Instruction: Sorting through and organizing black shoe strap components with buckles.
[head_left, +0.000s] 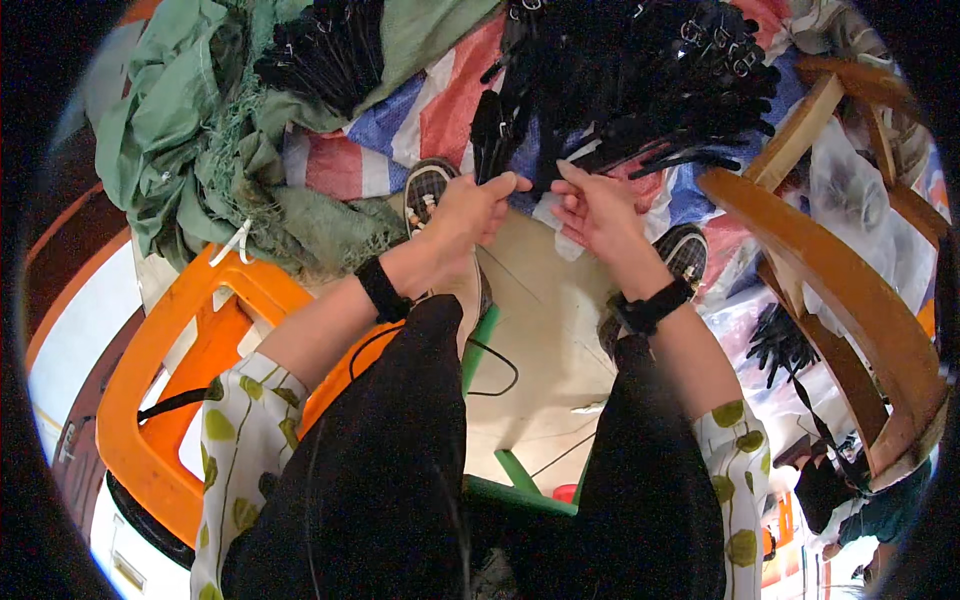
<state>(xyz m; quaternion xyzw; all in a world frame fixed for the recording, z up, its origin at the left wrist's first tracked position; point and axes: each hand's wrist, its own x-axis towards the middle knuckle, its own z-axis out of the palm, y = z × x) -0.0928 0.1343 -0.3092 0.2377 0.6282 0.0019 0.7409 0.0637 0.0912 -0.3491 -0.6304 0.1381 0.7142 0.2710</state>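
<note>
If you're wondering which hand is closer, it's the left hand [468,212], pretty clearly. The black straps [490,130] sit just beyond its fingertips, with their long axis running almost straight away from the person, lower ends right at the thumb. That thumb and forefinger look pressed close together, but I can't tell whether they're actually pinching an end. The right hand [605,215] is off to the other side, fingers half curled and thumb sticking out toward the left; can't tell if it's got hold of anything either. The big pile [640,80] of black pieces with buckles is beyond both sets of fingers, more on the right hand's side, over a striped sheet [345,165]. So imo the lengthwise line-up with the left fingertips matters most.
</note>
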